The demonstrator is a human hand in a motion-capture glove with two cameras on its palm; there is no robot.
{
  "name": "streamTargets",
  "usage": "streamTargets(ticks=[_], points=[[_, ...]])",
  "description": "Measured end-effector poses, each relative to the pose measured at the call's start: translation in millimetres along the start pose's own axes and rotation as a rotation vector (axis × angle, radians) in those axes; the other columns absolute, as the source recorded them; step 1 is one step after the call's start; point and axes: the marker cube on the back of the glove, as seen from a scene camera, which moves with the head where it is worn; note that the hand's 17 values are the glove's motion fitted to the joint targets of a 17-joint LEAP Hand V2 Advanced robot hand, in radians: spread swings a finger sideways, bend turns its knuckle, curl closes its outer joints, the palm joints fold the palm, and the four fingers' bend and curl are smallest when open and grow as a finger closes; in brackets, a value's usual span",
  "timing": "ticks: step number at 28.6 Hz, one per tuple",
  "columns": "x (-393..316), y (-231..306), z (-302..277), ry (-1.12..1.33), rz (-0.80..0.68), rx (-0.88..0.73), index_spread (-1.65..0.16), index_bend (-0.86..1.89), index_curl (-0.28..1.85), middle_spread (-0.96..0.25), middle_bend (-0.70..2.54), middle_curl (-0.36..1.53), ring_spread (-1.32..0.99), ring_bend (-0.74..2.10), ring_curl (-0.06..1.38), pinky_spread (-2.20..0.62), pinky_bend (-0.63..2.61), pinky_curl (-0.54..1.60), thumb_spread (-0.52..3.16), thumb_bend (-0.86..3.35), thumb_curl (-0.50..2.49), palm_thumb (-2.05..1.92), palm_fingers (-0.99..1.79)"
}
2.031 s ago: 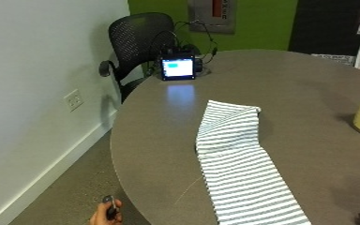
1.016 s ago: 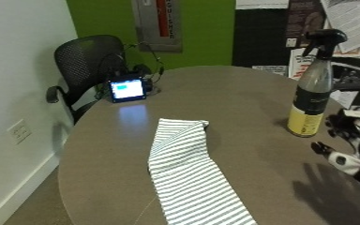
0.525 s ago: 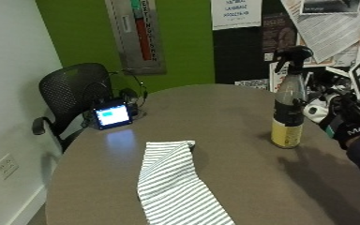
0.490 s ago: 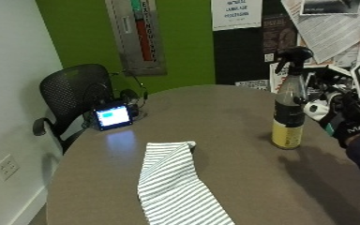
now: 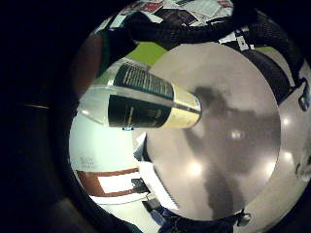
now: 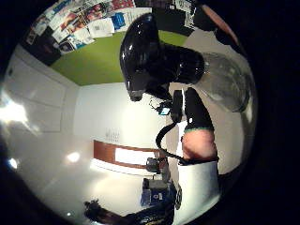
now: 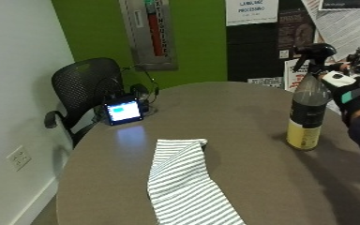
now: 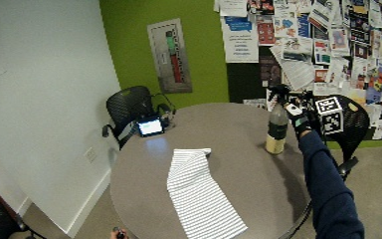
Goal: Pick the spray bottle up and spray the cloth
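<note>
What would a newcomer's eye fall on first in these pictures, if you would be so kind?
Probably the striped cloth, stretched flat across the near part of the round table. Next, the spray bottle, standing upright near the table's right edge with yellow liquid at its bottom. The gloved right hand is right beside its neck, though a grip is not clear.

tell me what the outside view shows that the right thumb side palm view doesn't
Only the outside view shows the long grey-and-white striped cloth lying flat on the round grey table, the bottle's yellow base standing on that table, and the small lit screen by the black mesh chair. Only the thumb side palm view shows the black trigger head from close up. Both show the clear plastic spray bottle and the gloved right hand beside its neck.
</note>
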Motion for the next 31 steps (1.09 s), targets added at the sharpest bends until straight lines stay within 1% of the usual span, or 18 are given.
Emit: streamTargets(ticks=[9,18,26,28,31], points=[[19.4,-6.1,-11.8,-0.101,0.013,0.009,-0.34,0.15,0.27,-0.08,0.27,0.39,-0.12,0.31,0.33,0.25,0.17,0.31,1.2,0.14,0.46,0.76,0.66],[24.9,-8.4,-20.1,-0.137,-0.051,0.084,-0.34,0.18,0.3,-0.12,0.35,0.41,-0.15,0.33,0.33,0.26,0.1,0.25,1.13,0.09,0.48,0.81,0.72],[41.1,-7.9,-21.1,-0.092,-0.048,0.104,-0.34,0.14,0.31,-0.16,0.43,0.44,-0.22,0.48,0.37,0.27,0.07,0.19,1.03,0.08,0.52,0.91,0.81],[47.8,-7.2,-20.3,-0.083,-0.041,0.11,-0.34,0.11,0.3,-0.18,0.47,0.45,-0.23,0.51,0.39,0.24,0.11,0.2,0.99,0.07,0.53,0.94,0.86],[52.6,-3.4,-19.8,-0.094,-0.022,0.118,-0.33,0.07,0.28,-0.19,0.46,0.46,-0.25,0.52,0.4,0.07,0.27,0.25,0.92,0.05,0.54,0.95,0.96]])
